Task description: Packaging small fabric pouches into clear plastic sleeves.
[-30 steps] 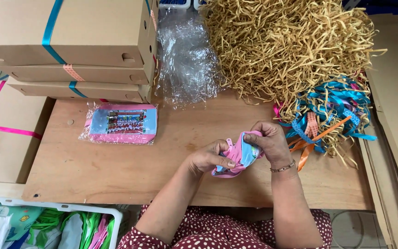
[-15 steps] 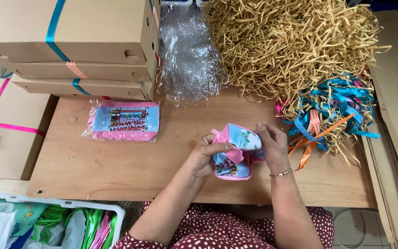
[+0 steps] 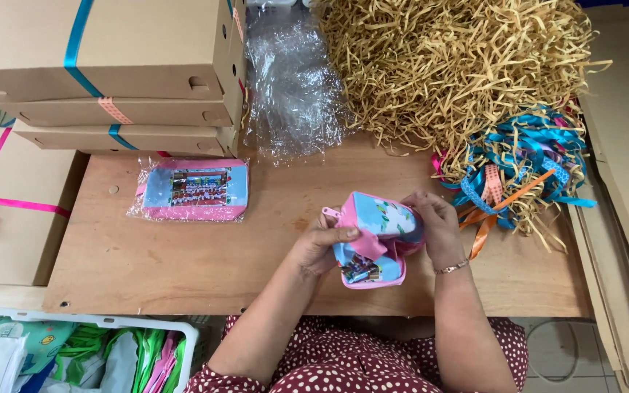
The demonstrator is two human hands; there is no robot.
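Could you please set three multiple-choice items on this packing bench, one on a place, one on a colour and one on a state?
1. Where does the wrapped pouch lie?
A. On the wooden table, left of the hands
B. Atop the shredded paper
C. In the white bin

2. What colour is the ribbon on the top box of the stack?
A. Pink
B. Blue
C. Orange

3. How is the pink and blue pouch held?
A. Lying flat, untouched
B. By the left hand alone
C. Between both hands, above the table

Answers:
1 A: it rests on the bare table below the stacked boxes.
2 B: a blue band crosses the lid.
3 C: the left hand and right hand grip its two sides.
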